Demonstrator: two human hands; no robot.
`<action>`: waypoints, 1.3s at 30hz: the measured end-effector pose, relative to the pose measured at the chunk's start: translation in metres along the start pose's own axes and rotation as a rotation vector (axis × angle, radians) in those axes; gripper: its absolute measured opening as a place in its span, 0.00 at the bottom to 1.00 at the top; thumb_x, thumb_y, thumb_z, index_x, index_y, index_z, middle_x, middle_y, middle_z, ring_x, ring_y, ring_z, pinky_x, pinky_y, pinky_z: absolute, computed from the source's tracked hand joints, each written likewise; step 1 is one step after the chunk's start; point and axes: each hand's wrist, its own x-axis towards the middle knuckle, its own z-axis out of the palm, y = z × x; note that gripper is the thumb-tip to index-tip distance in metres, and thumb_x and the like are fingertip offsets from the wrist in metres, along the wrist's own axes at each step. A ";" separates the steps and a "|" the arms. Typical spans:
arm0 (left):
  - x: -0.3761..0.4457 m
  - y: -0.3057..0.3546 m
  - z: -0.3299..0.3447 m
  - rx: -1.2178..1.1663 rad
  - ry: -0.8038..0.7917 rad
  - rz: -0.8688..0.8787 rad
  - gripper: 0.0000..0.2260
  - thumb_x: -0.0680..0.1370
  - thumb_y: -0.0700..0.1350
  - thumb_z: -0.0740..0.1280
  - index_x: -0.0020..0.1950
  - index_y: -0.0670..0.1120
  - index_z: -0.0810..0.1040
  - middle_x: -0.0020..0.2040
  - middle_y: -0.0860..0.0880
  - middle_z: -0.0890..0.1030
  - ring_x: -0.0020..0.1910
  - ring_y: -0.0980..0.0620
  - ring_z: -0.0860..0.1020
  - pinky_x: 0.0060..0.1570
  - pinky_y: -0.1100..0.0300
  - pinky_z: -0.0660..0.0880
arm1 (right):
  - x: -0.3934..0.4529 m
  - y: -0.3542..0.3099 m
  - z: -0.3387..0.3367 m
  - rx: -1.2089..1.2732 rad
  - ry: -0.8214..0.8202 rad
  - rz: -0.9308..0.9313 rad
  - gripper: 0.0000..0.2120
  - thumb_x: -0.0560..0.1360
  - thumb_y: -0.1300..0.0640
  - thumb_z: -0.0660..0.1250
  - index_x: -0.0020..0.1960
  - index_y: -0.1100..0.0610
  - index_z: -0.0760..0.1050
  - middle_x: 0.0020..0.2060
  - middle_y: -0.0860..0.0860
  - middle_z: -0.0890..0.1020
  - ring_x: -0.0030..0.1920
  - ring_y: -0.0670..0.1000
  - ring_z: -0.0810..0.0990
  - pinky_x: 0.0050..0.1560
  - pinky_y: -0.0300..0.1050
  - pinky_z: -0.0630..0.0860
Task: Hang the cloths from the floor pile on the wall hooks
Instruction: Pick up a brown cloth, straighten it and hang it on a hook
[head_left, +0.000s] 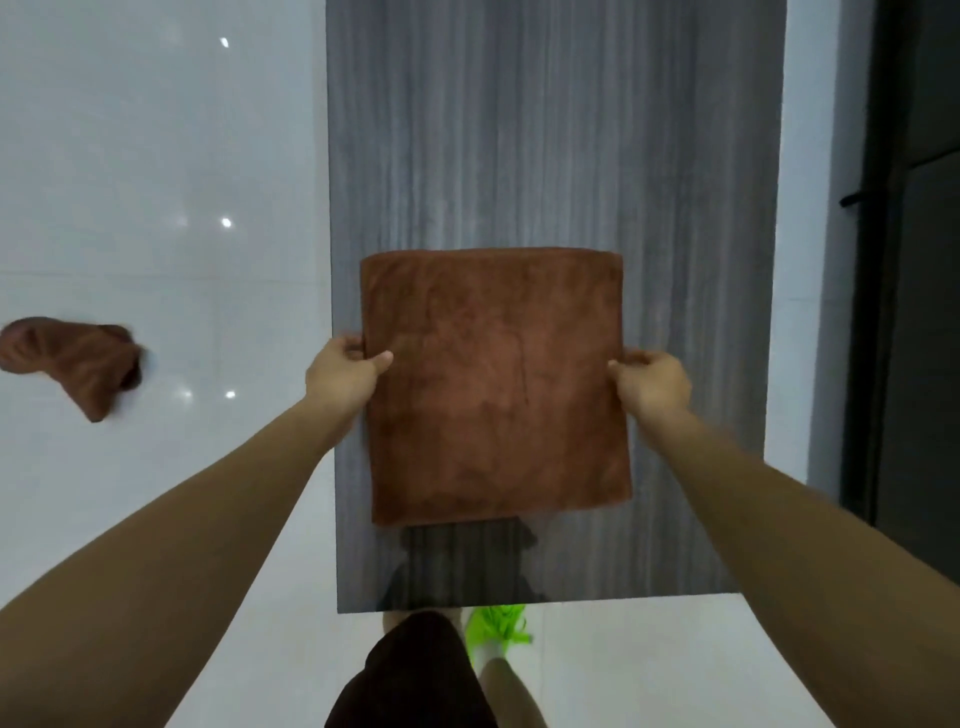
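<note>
Left hand: our left hand (347, 370) pinches the left edge of the brown cloth (496, 384), thumb on the near face, fingers curled behind.
Right hand: our right hand (652, 382) grips the right edge at about the same height, fingers wrapped round the hem.
Cloth: it hangs flat and square between the two hands, upright in front of the grey striped wall panel (550, 130), its top edge folded over.
Other cloth: a second brown cloth (72, 361) sits bunched on the white wall, far left; we cannot make out a hook under it.
Step in hand: we judge this as carrying a spread cloth up to the wall.
Next move: we see no free hook, so we need to find one first, then gather a corner over it.
</note>
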 end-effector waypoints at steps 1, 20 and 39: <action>-0.005 -0.017 0.001 0.042 0.021 -0.018 0.14 0.78 0.47 0.72 0.61 0.49 0.75 0.55 0.48 0.81 0.53 0.47 0.80 0.61 0.47 0.77 | -0.004 0.021 0.003 -0.091 -0.008 0.021 0.16 0.74 0.52 0.73 0.59 0.57 0.82 0.53 0.56 0.85 0.56 0.58 0.83 0.60 0.49 0.78; -0.129 -0.206 0.013 -0.006 0.075 -0.187 0.07 0.79 0.47 0.71 0.45 0.45 0.81 0.47 0.42 0.84 0.45 0.43 0.83 0.56 0.44 0.80 | -0.096 0.228 0.019 0.314 -0.078 0.238 0.09 0.73 0.52 0.74 0.44 0.58 0.81 0.42 0.57 0.85 0.46 0.58 0.85 0.55 0.59 0.81; -0.366 -0.213 -0.032 -0.467 0.128 0.006 0.04 0.80 0.34 0.65 0.50 0.42 0.78 0.40 0.43 0.78 0.34 0.50 0.76 0.38 0.60 0.81 | -0.259 0.270 -0.142 0.894 -0.295 -0.039 0.07 0.78 0.67 0.67 0.56 0.62 0.78 0.39 0.57 0.81 0.33 0.51 0.78 0.37 0.41 0.80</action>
